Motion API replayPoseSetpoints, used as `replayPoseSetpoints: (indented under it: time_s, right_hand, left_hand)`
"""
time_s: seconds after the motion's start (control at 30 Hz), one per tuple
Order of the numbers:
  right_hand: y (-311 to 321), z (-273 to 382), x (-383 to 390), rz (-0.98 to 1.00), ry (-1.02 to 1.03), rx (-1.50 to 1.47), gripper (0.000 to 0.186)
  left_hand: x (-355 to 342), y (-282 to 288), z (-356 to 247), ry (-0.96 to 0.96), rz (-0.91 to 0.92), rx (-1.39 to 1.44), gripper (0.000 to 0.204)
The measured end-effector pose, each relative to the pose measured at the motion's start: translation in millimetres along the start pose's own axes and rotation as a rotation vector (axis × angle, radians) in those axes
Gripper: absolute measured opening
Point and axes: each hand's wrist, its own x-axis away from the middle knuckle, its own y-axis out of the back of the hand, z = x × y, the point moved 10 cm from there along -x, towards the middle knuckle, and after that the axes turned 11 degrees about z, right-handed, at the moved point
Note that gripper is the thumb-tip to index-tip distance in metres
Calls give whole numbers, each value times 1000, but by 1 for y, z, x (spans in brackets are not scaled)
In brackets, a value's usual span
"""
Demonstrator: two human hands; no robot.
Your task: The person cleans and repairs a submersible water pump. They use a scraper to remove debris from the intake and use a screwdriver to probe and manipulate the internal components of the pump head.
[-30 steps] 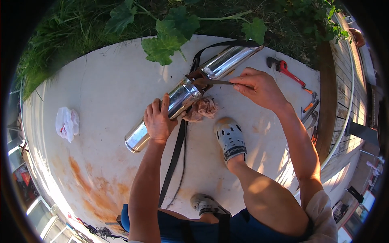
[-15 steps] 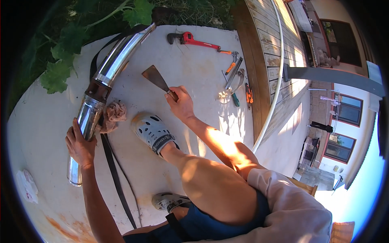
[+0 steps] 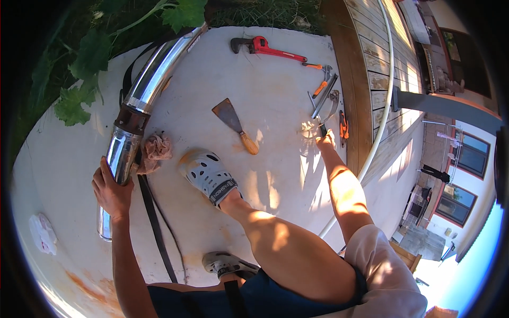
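Note:
A long shiny metal cylinder (image 3: 123, 150) with a rusty brown collar (image 3: 131, 120) lies slantwise at the left, shaped like a submersible pump. My left hand (image 3: 113, 192) rests curled round its near section. At the right, my right hand (image 3: 327, 141) has its fingers closed on the dark green handle of a screwdriver (image 3: 323, 129); part of the handle is hidden by the hand. A putty knife (image 3: 233, 124) with a wooden handle and rusty blade lies on the pale concrete between my hands. A crumpled brownish rag (image 3: 156, 147) sits against the cylinder.
A red pipe wrench (image 3: 270, 49) and orange-handled pliers (image 3: 343, 127) lie near the wooden deck (image 3: 371, 79). A pale hose (image 3: 387, 90) runs along the deck. My clog-shod foot (image 3: 207, 172) stands midway. A black strap (image 3: 154, 225) crosses the concrete; leafy plants (image 3: 87, 69) border it.
My right hand has let go of the putty knife, now lying on the concrete, and moved right to the screwdriver's green handle. My left hand stays on the cylinder. The view has shifted slightly.

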Motion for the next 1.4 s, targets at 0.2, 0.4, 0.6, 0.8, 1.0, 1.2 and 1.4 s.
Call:
replayPoseSetpoints:
  time_s: [0.2, 0.4, 0.6, 0.8, 1.0, 1.2, 1.4]
  right_hand:
    - [-20, 14, 39, 245, -5, 92, 45]
    - [-62, -21, 130, 381, 111, 44, 29]
    - [-71, -47, 243, 848, 27, -779, 19]
    - [83, 275, 306, 858, 853, -716, 39]
    - [206, 425, 361, 341, 1547, -528, 33]
    - [203, 467, 374, 326, 1428, -561, 24]
    - [208, 469, 420, -18, 1710, -414, 22]
  left_hand:
    - [-3, 6, 10, 40, 30, -5, 94]
    - [5, 10, 29, 88, 75, 31, 93]
    - [-11, 8, 13, 85, 82, 157, 90]
    - [-8, 16, 31, 99, 113, 213, 92]
    - [-2, 9, 38, 118, 145, 219, 91]
    - [2, 13, 39, 89, 56, 243, 86]
    - [2, 12, 39, 85, 54, 232, 86]
